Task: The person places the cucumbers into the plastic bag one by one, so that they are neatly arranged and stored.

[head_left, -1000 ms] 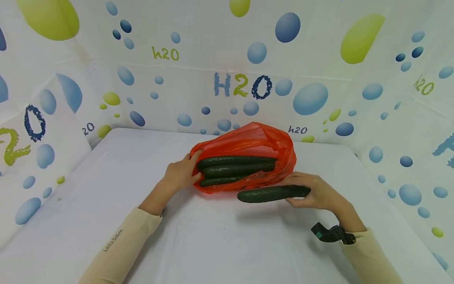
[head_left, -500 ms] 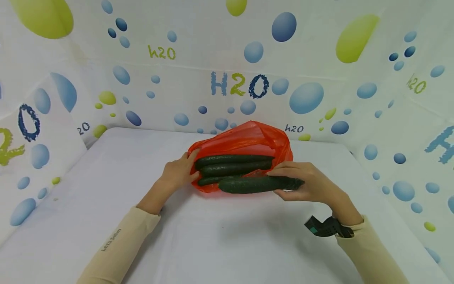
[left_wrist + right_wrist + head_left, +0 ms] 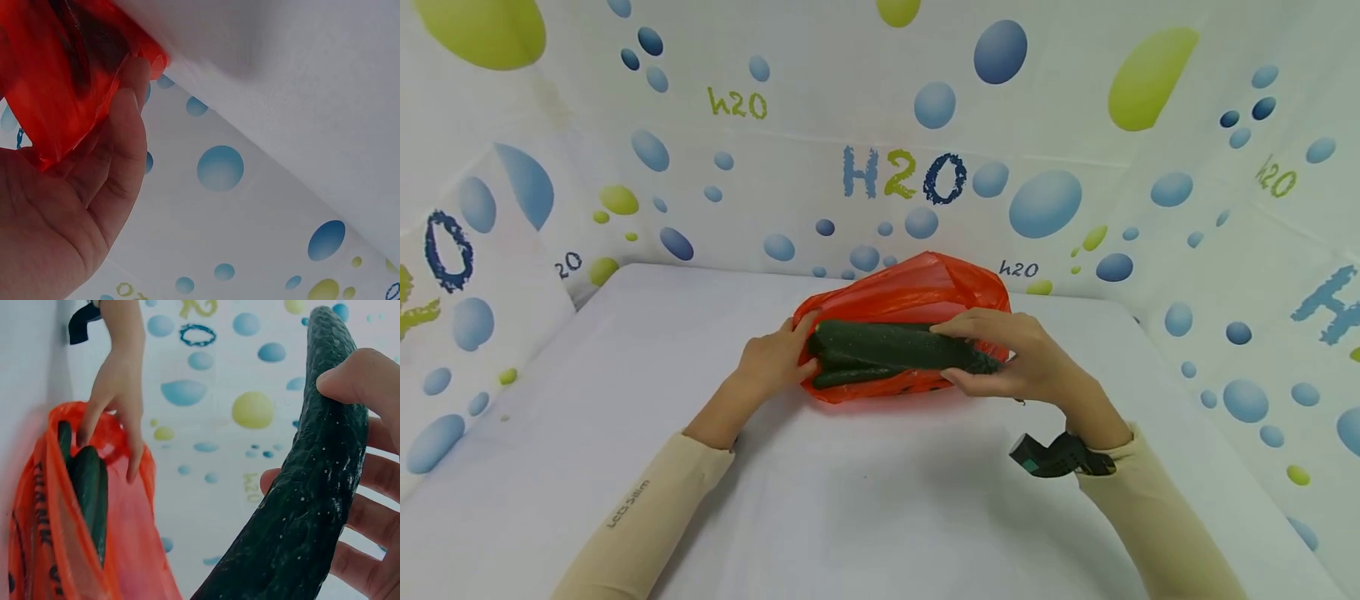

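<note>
My right hand (image 3: 1026, 354) grips a dark green cucumber (image 3: 887, 346) near its right end, thumb on one side and fingers on the other. It lies sideways across the mouth of a red plastic bag (image 3: 917, 279), overlapping the cucumbers inside in the head view. In the right wrist view the bumpy skin of the held cucumber (image 3: 300, 487) shows close up. More cucumbers (image 3: 87, 481) lie within the bag. My left hand (image 3: 771, 358) holds the bag's left rim, fingers spread at its mouth; in the left wrist view its fingers (image 3: 128, 119) bend along the red plastic.
A white cloth covers the table (image 3: 850, 517), and the bag lies on it toward the back. Behind stands a white sheet (image 3: 805, 125) printed with blue and green drops. A black strap device (image 3: 1060, 456) is on the right wrist.
My right hand has moved the cucumber up and to the left, from in front of the bag to over its mouth. The left hand keeps its hold on the bag's rim.
</note>
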Tool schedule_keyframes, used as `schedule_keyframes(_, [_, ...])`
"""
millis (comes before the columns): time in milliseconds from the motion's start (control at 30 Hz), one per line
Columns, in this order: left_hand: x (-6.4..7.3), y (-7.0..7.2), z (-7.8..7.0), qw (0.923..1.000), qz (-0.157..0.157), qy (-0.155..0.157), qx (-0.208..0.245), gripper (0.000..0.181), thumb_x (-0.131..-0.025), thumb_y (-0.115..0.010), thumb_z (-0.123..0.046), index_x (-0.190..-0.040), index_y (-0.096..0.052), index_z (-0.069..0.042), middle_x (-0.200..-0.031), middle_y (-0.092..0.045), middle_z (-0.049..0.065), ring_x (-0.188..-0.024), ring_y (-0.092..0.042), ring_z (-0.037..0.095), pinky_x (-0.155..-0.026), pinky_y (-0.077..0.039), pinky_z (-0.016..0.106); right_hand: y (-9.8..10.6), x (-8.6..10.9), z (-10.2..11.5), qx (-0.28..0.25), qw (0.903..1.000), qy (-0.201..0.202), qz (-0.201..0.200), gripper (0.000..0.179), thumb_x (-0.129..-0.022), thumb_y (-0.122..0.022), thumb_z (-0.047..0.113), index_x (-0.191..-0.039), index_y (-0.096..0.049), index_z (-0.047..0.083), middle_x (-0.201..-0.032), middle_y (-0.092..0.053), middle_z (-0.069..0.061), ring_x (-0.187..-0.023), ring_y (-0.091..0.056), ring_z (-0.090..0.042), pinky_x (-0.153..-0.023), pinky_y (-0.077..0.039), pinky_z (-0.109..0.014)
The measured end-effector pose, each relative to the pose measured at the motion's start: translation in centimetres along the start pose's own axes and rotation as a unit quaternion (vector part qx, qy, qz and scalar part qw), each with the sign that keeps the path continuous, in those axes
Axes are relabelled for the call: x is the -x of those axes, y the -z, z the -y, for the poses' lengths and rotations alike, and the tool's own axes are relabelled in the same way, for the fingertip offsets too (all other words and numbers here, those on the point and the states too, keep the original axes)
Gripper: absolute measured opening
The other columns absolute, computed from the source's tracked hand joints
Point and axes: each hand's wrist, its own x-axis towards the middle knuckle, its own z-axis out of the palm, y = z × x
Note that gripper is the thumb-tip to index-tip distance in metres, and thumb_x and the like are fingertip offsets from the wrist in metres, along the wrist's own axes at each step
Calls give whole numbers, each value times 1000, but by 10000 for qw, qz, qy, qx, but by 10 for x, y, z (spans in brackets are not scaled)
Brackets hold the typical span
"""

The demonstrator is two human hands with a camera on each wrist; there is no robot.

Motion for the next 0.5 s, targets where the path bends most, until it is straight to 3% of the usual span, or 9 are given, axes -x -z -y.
schedule_keyframes(233, [-1,2,-7,10000,27,-58,-2,65,-91,-66,-30,-140,-39,2,-126,-54,25,-68,-62,30,-60,-56,41,-1,-19,-3,-118,9996,181,-172,40,-91,-65,33,-106,-66,-4,-100,-69,-13,-81,-65,-18,-75,-55,-20])
schedule_keyframes(500, [3,7,-5,9999,27,53,-107,70,-91,-66,-30,-145,-29,-4,-133,-51,29,-66,-63,33,-62,-56,44,-9,-42,-15,-337,9973,481,-448,39,-91,-64,30,-105,-64,-7,-99,-67,-16,-83,-64,-20,-78,-54,-21])
